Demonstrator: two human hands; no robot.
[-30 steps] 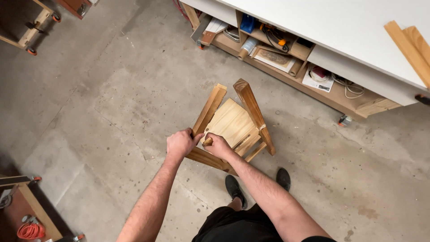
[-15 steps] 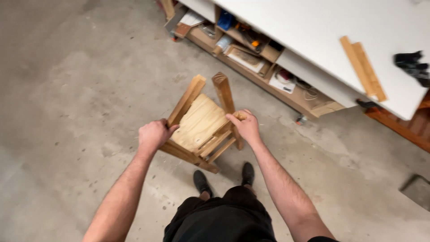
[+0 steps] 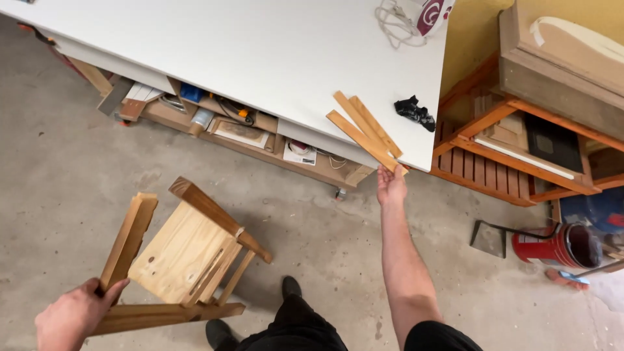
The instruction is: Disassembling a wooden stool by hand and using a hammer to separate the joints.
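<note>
While the head view looked straight down, the left hand (image 3: 71,318) was wrapped shut around one leg of a small wooden stool (image 3: 179,260), holding it tipped up off the concrete floor (image 3: 78,169) with the plywood seat facing the camera. Looked like solid, stiff timber to me, probably not too heavy since one hand was managing it, and the legs or rails seemed like the natural spots to take hold of, being square and grippy rather than slick. Over on the other side, the right hand (image 3: 391,187) was stretched out with the palm half open, fingers loosely curled, right at the overhanging end of the wooden slats (image 3: 364,133) lying on the white surface (image 3: 227,52); touching or just short of them, I couldn't tell, but it had nothing clamped. Those slats looked thin and light, a bit bendy maybe, so grabbing nearer the middle would be my guess. A black rag-like lump (image 3: 415,112) sat just beside them.
</note>
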